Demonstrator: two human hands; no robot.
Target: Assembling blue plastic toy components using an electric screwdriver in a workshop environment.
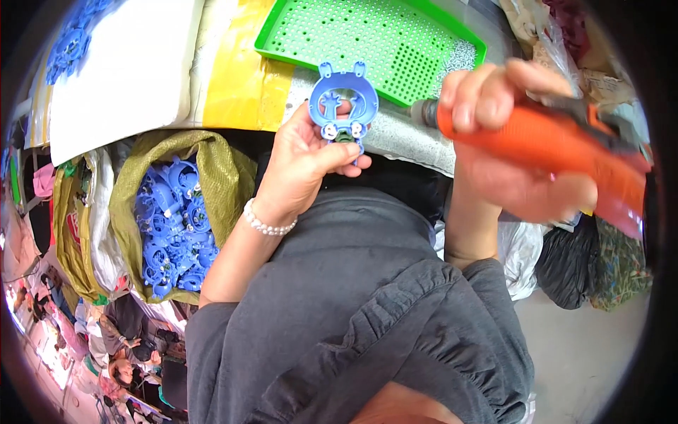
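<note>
My left hand (304,152) pinches a blue plastic toy shell (345,79) with two ear-like knobs at its top. Its hollow side faces up, and a dark green piece with whitish bits sits in its lower part under my thumb. To the right, my right hand (498,159) is wrapped round an orange power screwdriver (551,138), blurred by motion. The tool's dark tip points left, apart from the shell. Just beyond both hands lies a green perforated tray (339,35), with a heap of small silvery screws (459,60) in its right end.
Left of me, an olive woven sack (236,162) stands open, full of blue plastic shells (176,226). A white board (120,92) lies at the upper left, with more blue parts (70,46) beyond it. Black (568,261) and camouflage bags (620,268) stand at right. People (120,371) sit lower left.
</note>
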